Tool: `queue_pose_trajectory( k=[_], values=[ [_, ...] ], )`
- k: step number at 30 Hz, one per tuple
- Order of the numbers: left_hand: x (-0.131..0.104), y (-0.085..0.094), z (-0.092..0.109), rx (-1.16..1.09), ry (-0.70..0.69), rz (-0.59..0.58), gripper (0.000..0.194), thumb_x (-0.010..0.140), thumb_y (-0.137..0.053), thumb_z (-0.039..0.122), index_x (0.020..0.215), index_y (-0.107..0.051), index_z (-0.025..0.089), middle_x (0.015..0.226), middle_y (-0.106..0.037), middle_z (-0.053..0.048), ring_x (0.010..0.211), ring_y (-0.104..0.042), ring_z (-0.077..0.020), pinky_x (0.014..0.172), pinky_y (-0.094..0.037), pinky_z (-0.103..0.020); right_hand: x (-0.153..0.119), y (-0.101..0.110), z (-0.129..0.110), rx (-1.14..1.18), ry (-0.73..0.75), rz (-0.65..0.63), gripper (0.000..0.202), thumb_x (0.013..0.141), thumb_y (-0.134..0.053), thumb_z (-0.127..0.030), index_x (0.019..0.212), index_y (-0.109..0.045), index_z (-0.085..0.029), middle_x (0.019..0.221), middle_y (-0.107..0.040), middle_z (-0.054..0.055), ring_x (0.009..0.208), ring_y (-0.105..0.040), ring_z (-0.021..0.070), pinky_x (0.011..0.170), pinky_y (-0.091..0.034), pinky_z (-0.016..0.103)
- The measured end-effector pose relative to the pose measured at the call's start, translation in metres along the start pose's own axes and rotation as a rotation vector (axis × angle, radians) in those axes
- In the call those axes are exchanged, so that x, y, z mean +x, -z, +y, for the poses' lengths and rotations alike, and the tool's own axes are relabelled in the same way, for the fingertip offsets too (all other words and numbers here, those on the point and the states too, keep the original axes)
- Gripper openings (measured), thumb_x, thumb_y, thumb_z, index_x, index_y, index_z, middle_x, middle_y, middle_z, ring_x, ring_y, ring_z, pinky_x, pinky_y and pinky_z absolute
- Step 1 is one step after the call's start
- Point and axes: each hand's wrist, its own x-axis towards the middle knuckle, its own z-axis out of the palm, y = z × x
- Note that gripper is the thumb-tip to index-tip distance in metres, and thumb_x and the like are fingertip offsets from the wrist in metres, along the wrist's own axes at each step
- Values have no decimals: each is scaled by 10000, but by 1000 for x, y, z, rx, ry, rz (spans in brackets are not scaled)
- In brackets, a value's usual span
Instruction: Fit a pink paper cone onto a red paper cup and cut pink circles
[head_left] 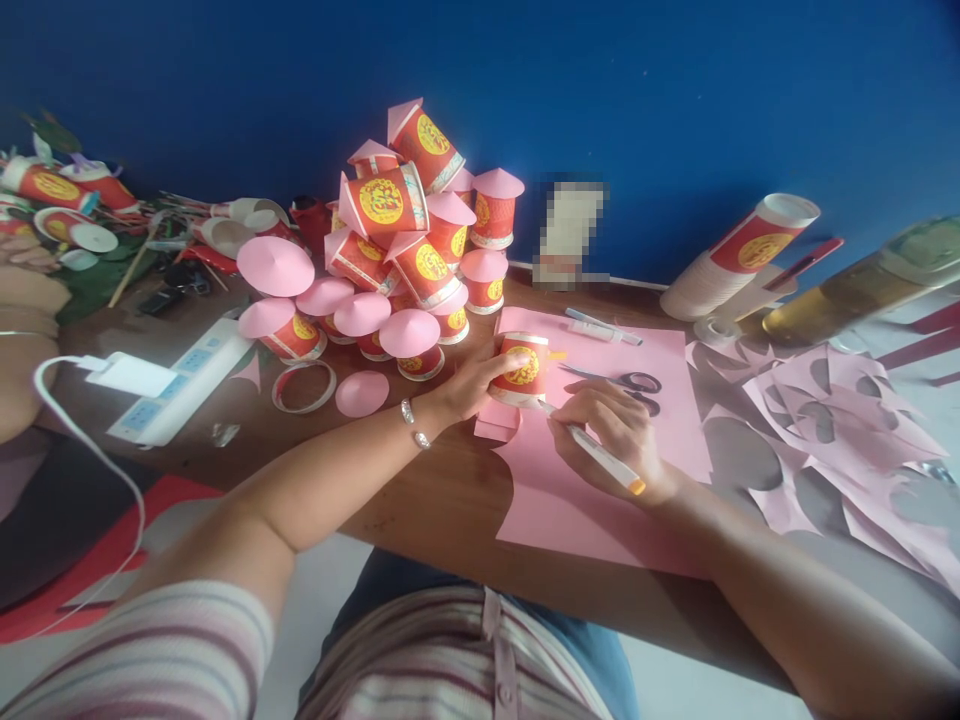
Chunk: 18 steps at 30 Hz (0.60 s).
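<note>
My left hand (480, 378) is closed round a red paper cup (523, 350) with a yellow round emblem, held over pink paper. In my right hand (611, 425) is a white marker pen (609, 460) with an orange end, its tip close to the cup's lower rim; I cannot tell whether they touch. Beneath both hands lies a large pink paper sheet (570, 500). Scissors (637, 383) rest on it, partly behind my right hand, and another pen (600, 325) lies near the sheet's far edge.
A pile of red cups with pink cone tops (382, 200) rises at the back left. A power strip (180, 385) and white charger (131, 375) lie left. Stacked paper cups (720, 260), a bottle (847, 285) and cut pink scraps (817, 420) are right. Another person's arm (26, 320) shows at far left.
</note>
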Motion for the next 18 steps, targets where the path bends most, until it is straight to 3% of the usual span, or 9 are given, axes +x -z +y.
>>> queue_pose_trajectory(
  k=[18],
  values=[
    [-1,3,-4,-36,-5,18,422,902,-696,454,1223,-705,180,1115,-753,-119,1061,-712,-291,882,-603,-401,1,-2,1,-27,4,8,253,829,-671,-24,893,-574,-248,679,-667,-31,669,-728,195,707,-622,344]
  ],
)
